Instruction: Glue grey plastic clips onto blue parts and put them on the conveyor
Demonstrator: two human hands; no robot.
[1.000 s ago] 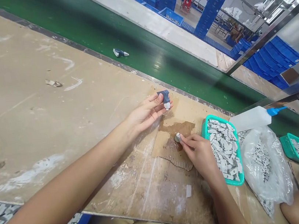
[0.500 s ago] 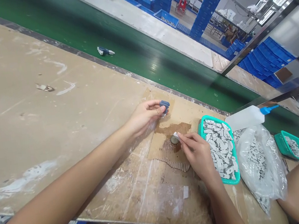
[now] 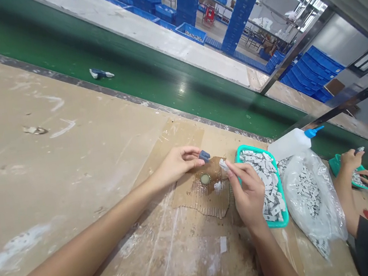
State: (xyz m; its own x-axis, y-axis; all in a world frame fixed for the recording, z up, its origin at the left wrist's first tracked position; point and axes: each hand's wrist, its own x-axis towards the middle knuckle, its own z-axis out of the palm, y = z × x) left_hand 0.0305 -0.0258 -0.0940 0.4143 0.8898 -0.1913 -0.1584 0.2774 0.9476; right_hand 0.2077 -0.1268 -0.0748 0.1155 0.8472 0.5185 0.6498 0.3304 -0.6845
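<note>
My left hand point(image 3: 181, 162) is closed, pinching a small dark blue-grey plastic piece point(image 3: 204, 155) at its fingertips. Between thumb and finger of my right hand point(image 3: 248, 186) is a small white plastic piece point(image 3: 223, 165), held a short way right of the blue one and apart from it. Below and between the two pieces, a small round cap point(image 3: 205, 179) with pale contents lies on a stained sheet of cardboard point(image 3: 187, 199). Right beside my right hand stands a teal basket point(image 3: 286, 210) full of white and grey pieces point(image 3: 268, 181).
A white bottle with a blue nozzle point(image 3: 290, 143) lies behind a clear bag of small parts point(image 3: 310, 193). Farther right, a co-worker's hands point(image 3: 352, 162) work at another teal basket point(image 3: 357, 177). Beyond the table runs a green conveyor belt point(image 3: 148, 77), carrying a blue-and-white part point(image 3: 101, 73).
My right hand has lifted the white piece off the round cap. My left hand has brought the blue-grey piece lower and nearer to it. The whole view has shifted.
</note>
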